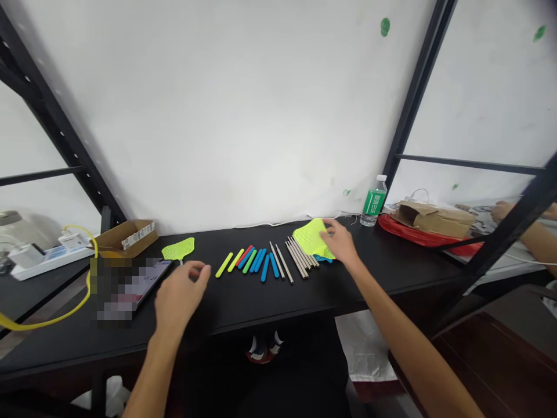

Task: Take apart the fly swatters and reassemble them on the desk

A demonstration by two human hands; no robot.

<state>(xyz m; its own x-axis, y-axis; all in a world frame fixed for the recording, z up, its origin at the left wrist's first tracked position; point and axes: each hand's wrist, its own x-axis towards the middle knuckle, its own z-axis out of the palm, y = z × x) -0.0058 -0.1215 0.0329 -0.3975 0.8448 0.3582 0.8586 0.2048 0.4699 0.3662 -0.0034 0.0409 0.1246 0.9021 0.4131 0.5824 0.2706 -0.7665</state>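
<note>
My right hand [342,241] pinches the edge of a yellow-green fly swatter head [314,237], thumb and fingers closed on its right side. Blue mesh heads [322,258] show partly underneath it. Just left of these lies a bundle of thin metal rods [298,258], with two more rods [282,264] beside it. My left hand [180,290] is over the left part of the desk, fingers loosely curled and thumb apart, nothing visible in it. Behind it lies another yellow-green swatter head [179,249] on a short visible stem; my hand hides the rest.
Between my hands lie coloured handle sleeves: yellow [224,265], red [244,256], green [249,260] and several blue [264,268]. A cardboard box [134,235], a pixelated phone [134,290] and a yellow cable [89,278] are left. A water bottle [374,201] stands back right.
</note>
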